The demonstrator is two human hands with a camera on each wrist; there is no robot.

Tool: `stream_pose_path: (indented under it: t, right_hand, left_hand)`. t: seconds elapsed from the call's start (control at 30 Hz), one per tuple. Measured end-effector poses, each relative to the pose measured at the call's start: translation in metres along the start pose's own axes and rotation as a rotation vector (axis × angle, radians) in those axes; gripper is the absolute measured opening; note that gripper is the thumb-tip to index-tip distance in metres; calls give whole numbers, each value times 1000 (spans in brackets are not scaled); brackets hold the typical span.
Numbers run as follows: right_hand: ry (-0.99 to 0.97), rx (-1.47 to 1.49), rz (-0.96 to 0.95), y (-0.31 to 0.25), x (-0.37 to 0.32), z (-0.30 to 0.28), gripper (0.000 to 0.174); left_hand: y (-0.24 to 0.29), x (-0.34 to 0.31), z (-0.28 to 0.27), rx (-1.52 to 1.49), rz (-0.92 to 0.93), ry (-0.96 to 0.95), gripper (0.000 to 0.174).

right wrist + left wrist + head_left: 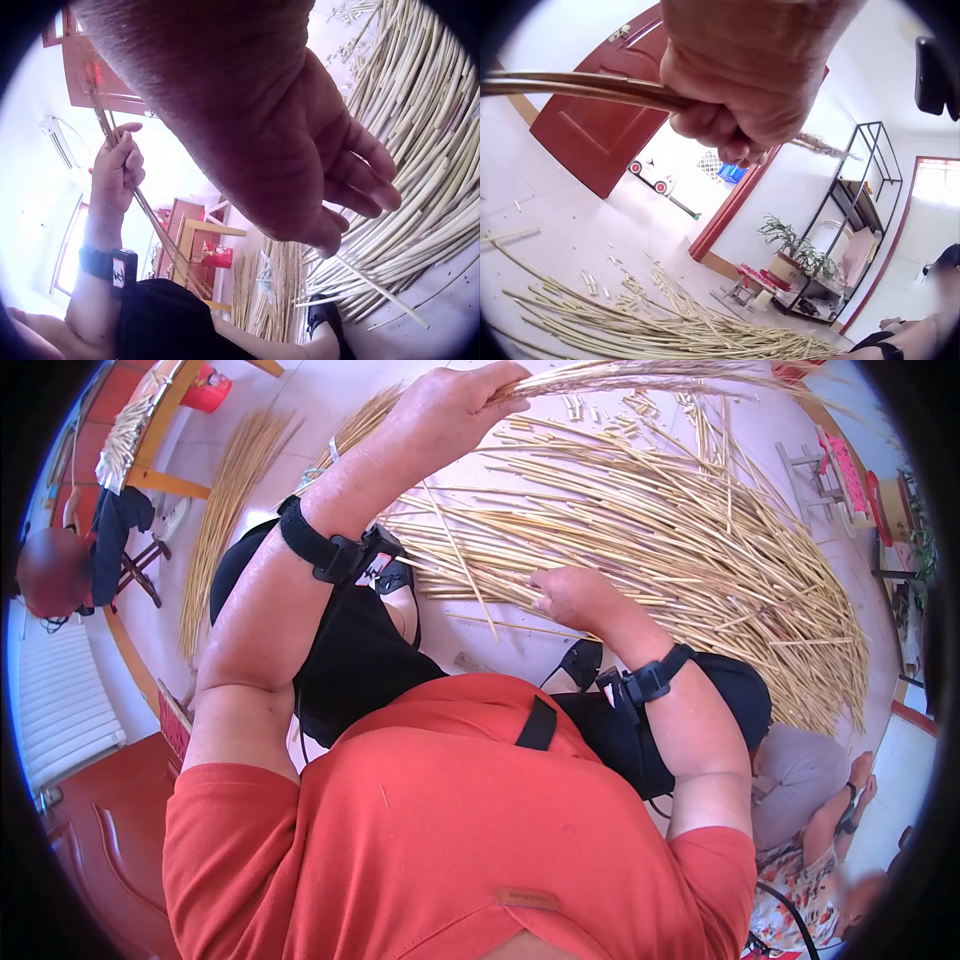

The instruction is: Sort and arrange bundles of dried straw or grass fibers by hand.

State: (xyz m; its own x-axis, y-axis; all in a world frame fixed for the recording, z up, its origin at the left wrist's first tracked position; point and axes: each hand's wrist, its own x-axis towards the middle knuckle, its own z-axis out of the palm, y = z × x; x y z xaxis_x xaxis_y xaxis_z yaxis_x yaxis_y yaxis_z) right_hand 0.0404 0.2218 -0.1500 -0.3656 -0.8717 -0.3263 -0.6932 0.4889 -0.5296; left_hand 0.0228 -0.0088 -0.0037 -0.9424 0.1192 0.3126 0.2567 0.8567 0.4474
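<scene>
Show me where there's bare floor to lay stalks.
Pale tiled floor is bare between the long yellow stalks and the low pink-topped stool, also between two tan straw bundles. It's crowded around the right hand, where stalks overlap.

The left wrist view's edge cuts off the held stalks (615, 88).

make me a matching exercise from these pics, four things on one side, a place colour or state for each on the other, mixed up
Column one
1. left hand
2. right hand
3. left wrist strap
4. shirt

Column two
A. orange-red
B. at the near edge of the spread pile of stalks
C. black
D. gripping a thin bunch of stalks

Right pairs: 1-D, 2-B, 3-C, 4-A
</scene>
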Motion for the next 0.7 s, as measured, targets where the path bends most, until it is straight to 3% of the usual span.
stream_pose_path:
  t: [0.13, 0.2, 0.3, 0.5, 0.57, 0.7]
  right_hand:
    - [-87, -69, 47, 3, 5, 8, 28]
    - [-90, -64, 47, 7, 7, 12, 27]
    - [-95, -64, 46, 13, 9, 16, 27]
    - [-128, -80, 58, 13, 10, 17, 29]
    - [-129, -99, 60, 16, 11, 22, 29]
    - [-120, -93, 55, 21, 10, 26, 28]
  left_hand:
    - [-31, -8, 32, -66, -114, -85, 24]
    - [-30, -11, 39, -26, -102, -298, 30]
    - [-17, -23, 46, -92, -160, -453, 34]
    - [-12, -26, 55, -154, -136, -539, 38]
    - [-5, -22, 50, -266, -357, -610, 34]
    - [-7, -21, 56, -373, -453, -601, 30]
